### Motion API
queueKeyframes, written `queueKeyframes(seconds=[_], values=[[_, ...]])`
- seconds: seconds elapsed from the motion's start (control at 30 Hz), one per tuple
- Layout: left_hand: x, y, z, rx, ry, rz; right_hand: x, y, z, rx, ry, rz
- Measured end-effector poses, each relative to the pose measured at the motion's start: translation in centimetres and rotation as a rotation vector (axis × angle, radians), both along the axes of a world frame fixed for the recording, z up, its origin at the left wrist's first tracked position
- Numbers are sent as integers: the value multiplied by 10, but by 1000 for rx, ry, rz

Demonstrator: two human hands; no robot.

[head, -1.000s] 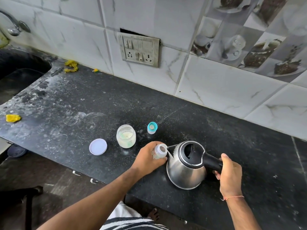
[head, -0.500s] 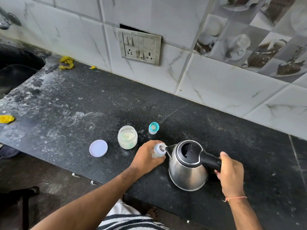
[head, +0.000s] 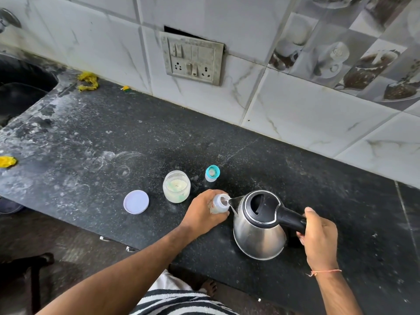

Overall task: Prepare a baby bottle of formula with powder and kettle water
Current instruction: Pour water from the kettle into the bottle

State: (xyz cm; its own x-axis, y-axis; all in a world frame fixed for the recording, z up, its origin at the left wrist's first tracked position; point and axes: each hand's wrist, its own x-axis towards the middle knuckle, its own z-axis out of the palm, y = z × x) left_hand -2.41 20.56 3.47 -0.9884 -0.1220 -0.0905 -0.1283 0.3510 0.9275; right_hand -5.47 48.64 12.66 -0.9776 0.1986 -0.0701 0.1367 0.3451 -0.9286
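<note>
My left hand [head: 203, 212] is wrapped around a small clear baby bottle [head: 220, 202] standing on the black counter [head: 113, 137], its mouth uncovered. My right hand [head: 318, 235] grips the black handle of a steel kettle [head: 259, 230], which is tilted left with its spout tip over the bottle's mouth. Behind the bottle sits an uncovered glass jar of pale powder [head: 176, 186]. Its white lid [head: 136, 202] lies flat to the left. The bottle's teal teat cap [head: 212, 173] stands behind, to the right of the jar.
A tiled wall with a switch and socket plate [head: 194, 59] runs along the back. A dark sink [head: 20, 92] lies at far left. Yellow scraps [head: 88, 81] and a yellow piece [head: 8, 161] lie on the counter's left part. The counter's front edge runs just under my forearms.
The kettle has tipped further toward the bottle, bringing its spout over the bottle's mouth. My head view has shifted slightly; the jar, lid and teat cap have not moved.
</note>
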Motion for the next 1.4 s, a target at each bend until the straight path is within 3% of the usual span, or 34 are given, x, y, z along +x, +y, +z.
queueKeyframes(seconds=[1.4], values=[[0,-2,-19,126,-85,68,1,-1,-5,61,-9,2]])
